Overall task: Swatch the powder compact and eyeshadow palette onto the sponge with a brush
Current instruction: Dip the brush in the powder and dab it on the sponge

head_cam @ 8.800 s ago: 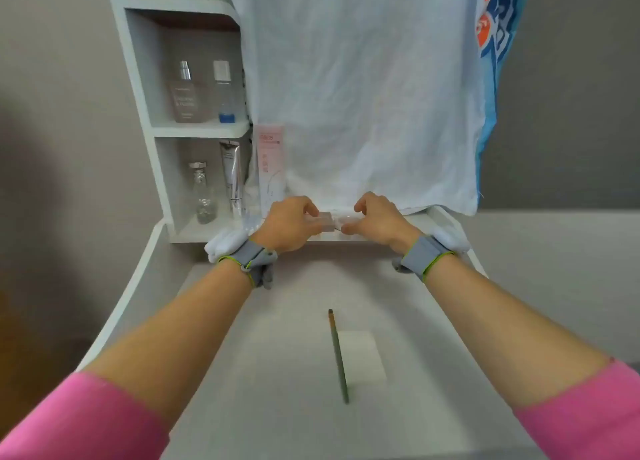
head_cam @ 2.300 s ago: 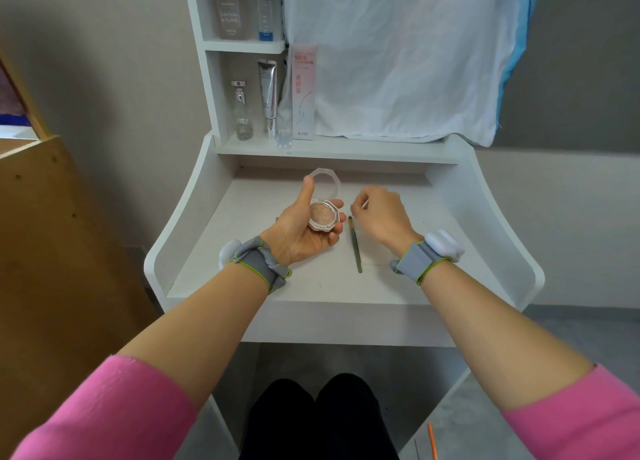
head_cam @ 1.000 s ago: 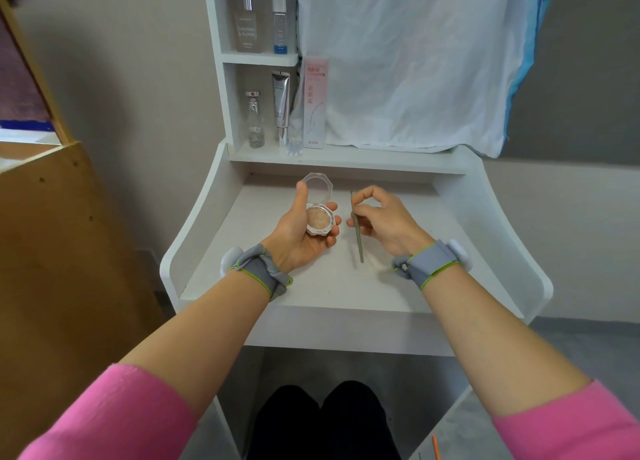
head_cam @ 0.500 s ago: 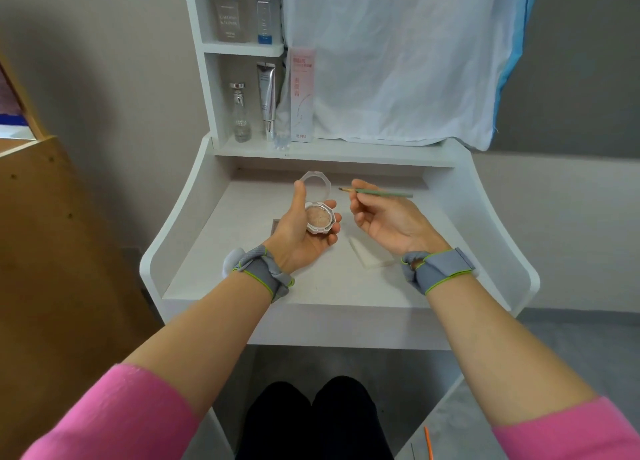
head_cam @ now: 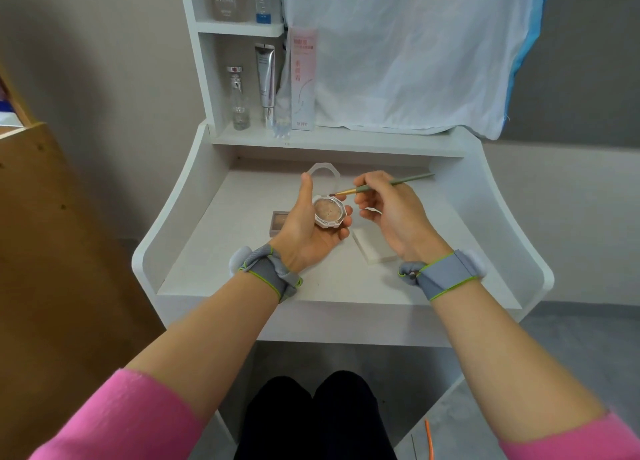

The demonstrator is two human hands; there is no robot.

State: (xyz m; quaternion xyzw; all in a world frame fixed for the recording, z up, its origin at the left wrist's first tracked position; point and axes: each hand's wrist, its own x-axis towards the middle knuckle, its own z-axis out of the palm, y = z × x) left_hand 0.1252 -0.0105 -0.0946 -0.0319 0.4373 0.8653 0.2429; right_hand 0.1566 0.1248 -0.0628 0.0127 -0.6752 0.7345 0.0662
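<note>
The left hand (head_cam: 304,224) cradled the open powder compact (head_cam: 328,212) palm-up above the desk (head_cam: 214,251), thumb up along its left edge, other fingers curled under and round the base, lid (head_cam: 323,172) tipped back & upright. The right hand (head_cam: 388,213) pinched the brush (head_cam: 381,185) between thumb and index approx. mid-handle, remaining fingers loosely curled below; handle ran back to the right, bristle tip just over the compact's far-right rim. Couldn't tell whether the tip was touching powder yet. The sponge (head_cam: 372,248), a white block, lay flat on the desk just under/behind the right palm, looked clean. The eyeshadow palette (head_cam: 278,221) sat on the desk left of the left hand, partly hidden by it. Judged step: loading the brush from the compact, so early in the task, w/ no swatch on the sponge yet. To do it well: keep the compact level & steady in the palm, lower the tip onto the pan at a shallow angle, light short strokes or a small swirl, not a jab, since pressed powder prob. crumbles under pressure. A grip nearer the metal band would give more control. Lift clean, then carry the brush down & right to the sponge w/o knocking the upright lid. Risk: too much powder picked up, dust falling on the desk.
</note>
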